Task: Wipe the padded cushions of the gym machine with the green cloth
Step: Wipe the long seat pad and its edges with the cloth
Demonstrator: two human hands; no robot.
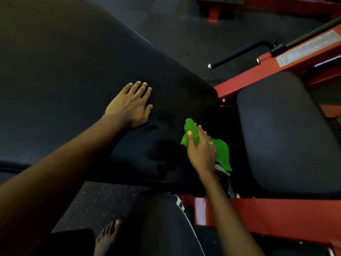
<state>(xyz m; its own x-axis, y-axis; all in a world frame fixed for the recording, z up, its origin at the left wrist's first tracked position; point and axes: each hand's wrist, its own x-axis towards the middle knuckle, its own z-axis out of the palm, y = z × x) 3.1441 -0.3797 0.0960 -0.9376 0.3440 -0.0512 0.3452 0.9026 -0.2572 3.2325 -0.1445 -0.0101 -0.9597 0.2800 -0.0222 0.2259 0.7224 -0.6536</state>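
Two hands: left hand (pixel 129 106) flat on cushion (pixel 64 61); right hand (pixel 201 148) grips up-left-pointing green cloth (pixel 223 154).

A left hand (pixel 129 106) lies flat on the black padded cushion (pixel 73 61). A green cloth (pixel 191 126) touches the cushion's lower edge.

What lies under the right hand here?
The green cloth, bunched under the right hand at the lower edge of the large black cushion. The hand and cloth cover whatever they touch there, so contact with the padding cannot be seen.
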